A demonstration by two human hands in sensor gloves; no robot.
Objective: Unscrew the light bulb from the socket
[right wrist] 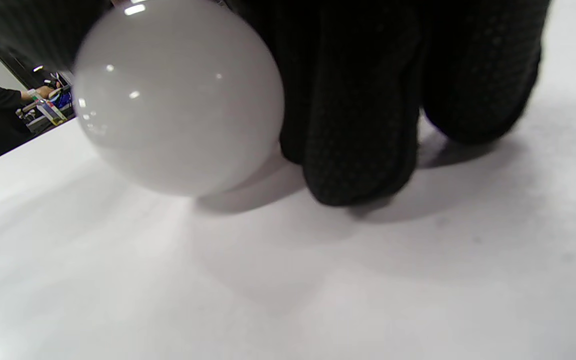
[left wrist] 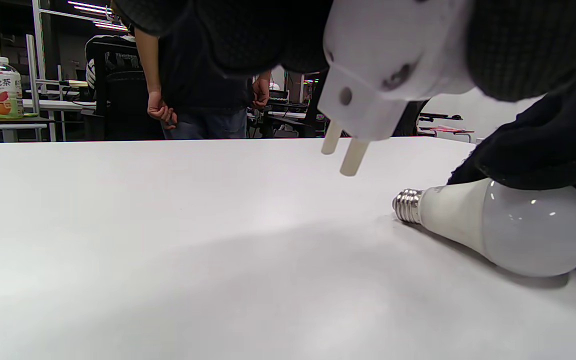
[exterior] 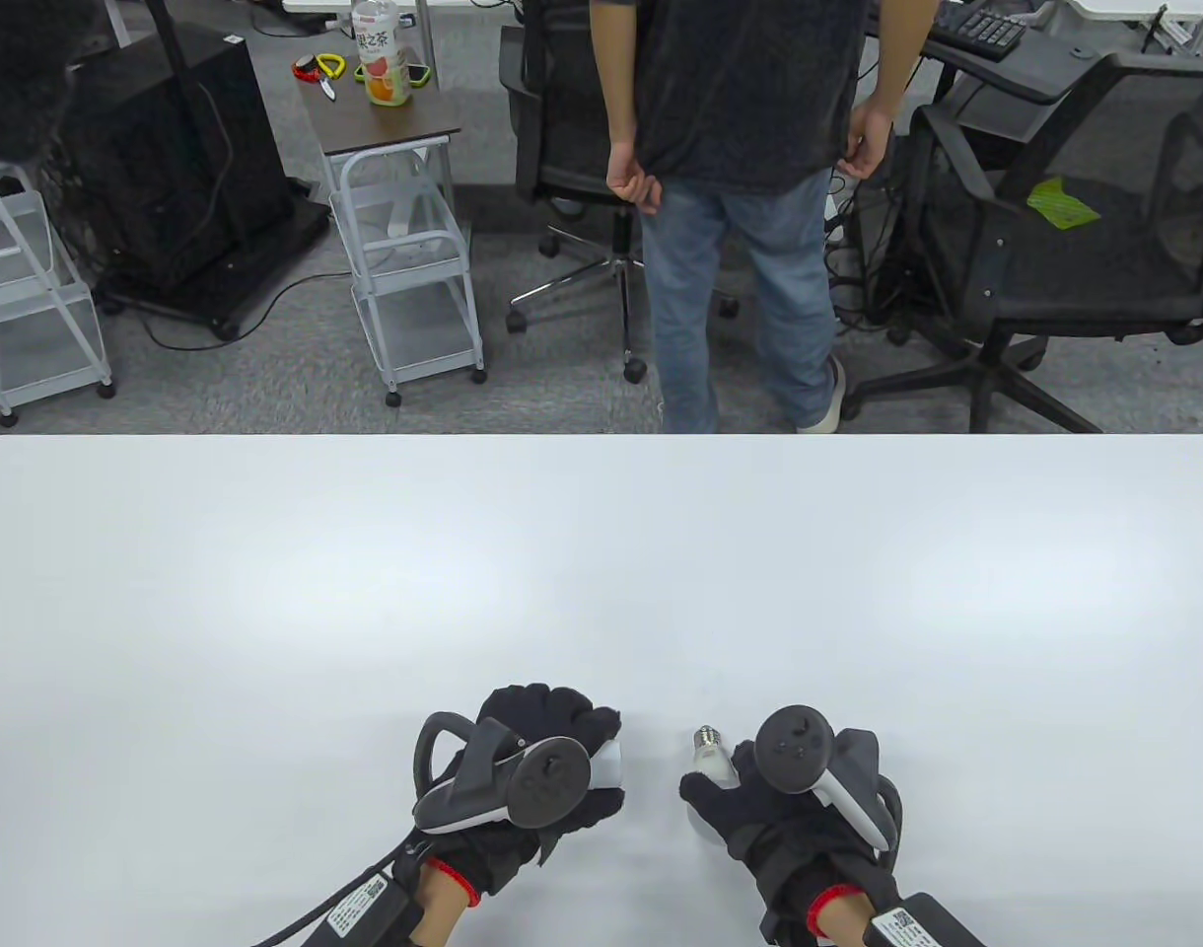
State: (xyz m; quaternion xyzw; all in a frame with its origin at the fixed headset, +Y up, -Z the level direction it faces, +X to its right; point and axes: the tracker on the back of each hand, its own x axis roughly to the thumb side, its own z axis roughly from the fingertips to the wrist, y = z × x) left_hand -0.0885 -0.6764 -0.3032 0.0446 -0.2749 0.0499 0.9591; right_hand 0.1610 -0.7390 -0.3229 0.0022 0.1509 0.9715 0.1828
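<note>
The white light bulb [exterior: 712, 762] lies on its side on the white table [exterior: 601, 572], its metal screw base pointing away from me, apart from the socket. My right hand [exterior: 759, 799] rests over the bulb's globe [right wrist: 178, 100] with fingers [right wrist: 363, 115] down on the table beside it. In the left wrist view the bulb [left wrist: 498, 225] lies under the right glove. My left hand [exterior: 542, 769] grips the white plug-in socket [exterior: 609, 764] and holds it above the table; its two prongs [left wrist: 343, 150] hang down in the air.
A person in jeans [exterior: 740, 247] stands just beyond the table's far edge. Office chairs [exterior: 1055, 217], a small side table with a bottle [exterior: 380, 59] and white carts [exterior: 409, 286] stand on the floor behind.
</note>
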